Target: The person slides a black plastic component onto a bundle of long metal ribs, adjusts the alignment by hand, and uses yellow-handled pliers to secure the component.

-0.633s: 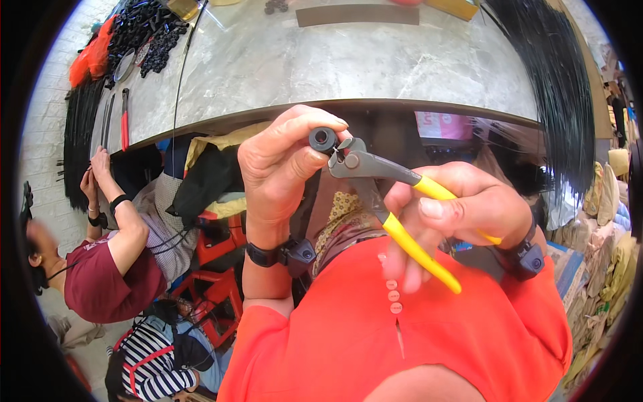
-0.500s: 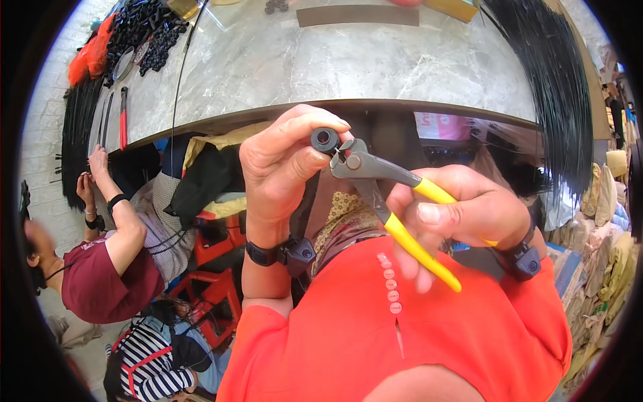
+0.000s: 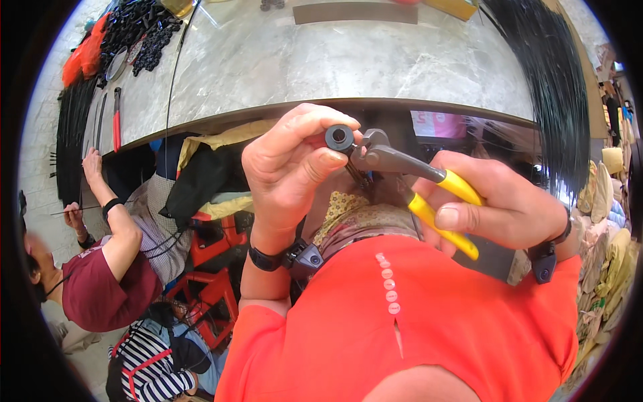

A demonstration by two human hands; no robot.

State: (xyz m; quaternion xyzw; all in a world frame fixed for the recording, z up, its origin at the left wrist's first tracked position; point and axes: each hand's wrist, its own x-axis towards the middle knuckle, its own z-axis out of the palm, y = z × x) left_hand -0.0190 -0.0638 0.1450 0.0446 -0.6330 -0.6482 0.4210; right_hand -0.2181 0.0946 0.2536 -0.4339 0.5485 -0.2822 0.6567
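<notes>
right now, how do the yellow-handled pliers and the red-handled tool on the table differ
The yellow-handled pliers are held in the right hand, while the red-handled tool lies on the table. The pliers' grips are yellow, the tool's red. The pliers slant across the view with their handles spread; the tool runs nearly upright in the picture and looks narrow. Both have bright handles and a darker head.

Left grip (image 3: 289,162) pinched, slightly higher than the curled right grip (image 3: 499,204)
</notes>
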